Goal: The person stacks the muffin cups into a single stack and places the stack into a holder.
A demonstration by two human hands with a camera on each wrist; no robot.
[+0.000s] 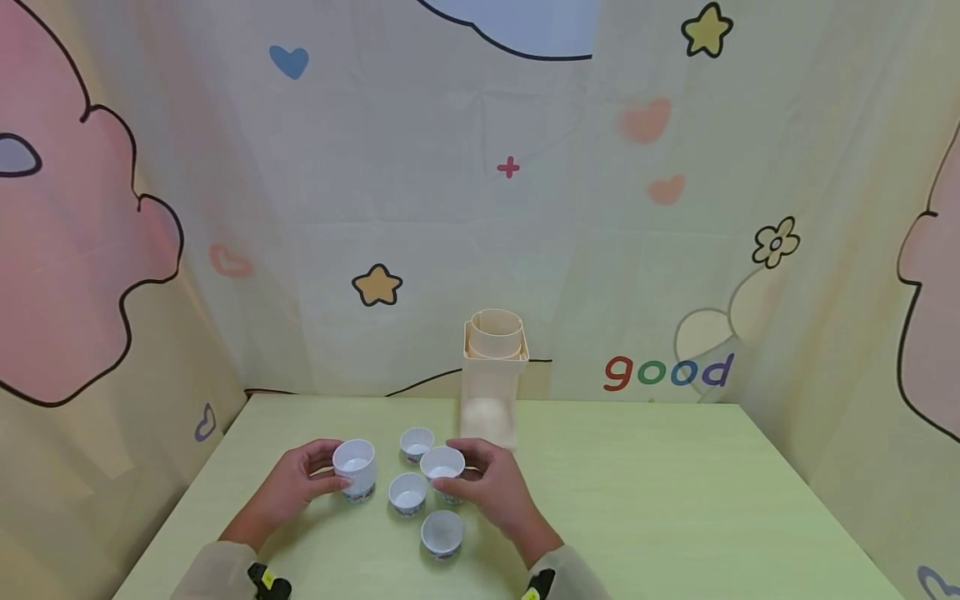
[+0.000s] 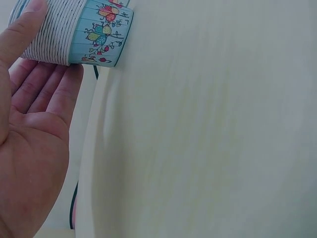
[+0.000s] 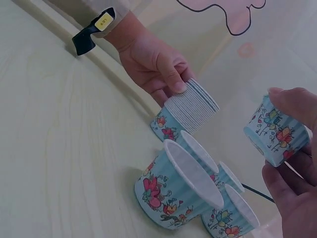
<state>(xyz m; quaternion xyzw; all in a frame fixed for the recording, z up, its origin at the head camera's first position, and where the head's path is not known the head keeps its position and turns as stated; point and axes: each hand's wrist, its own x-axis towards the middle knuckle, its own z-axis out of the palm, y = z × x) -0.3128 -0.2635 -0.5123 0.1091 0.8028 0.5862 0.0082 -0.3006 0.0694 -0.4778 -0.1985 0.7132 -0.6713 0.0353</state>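
Observation:
My left hand (image 1: pixel 303 479) grips a nested stack of paper cups (image 1: pixel 354 467) at the left of the group, thumb on its near side. In the left wrist view the stack (image 2: pixel 74 32) shows many white rims and a light blue print of owls and flowers. My right hand (image 1: pixel 495 483) holds a single paper cup (image 3: pixel 277 131) of the same print between thumb and fingers, raised above the table. Several single cups stand upright, mouths up, between the hands: a near cup (image 1: pixel 442 534), a middle cup (image 1: pixel 407 494) and a far cup (image 1: pixel 417 444).
A tall cream plastic holder (image 1: pixel 491 383) with a round tube on top stands behind my right hand, near the table's back edge. The pale green-yellow table (image 1: pixel 675 500) reaches to the right. A printed cloth (image 1: pixel 420 167) hangs behind and at both sides.

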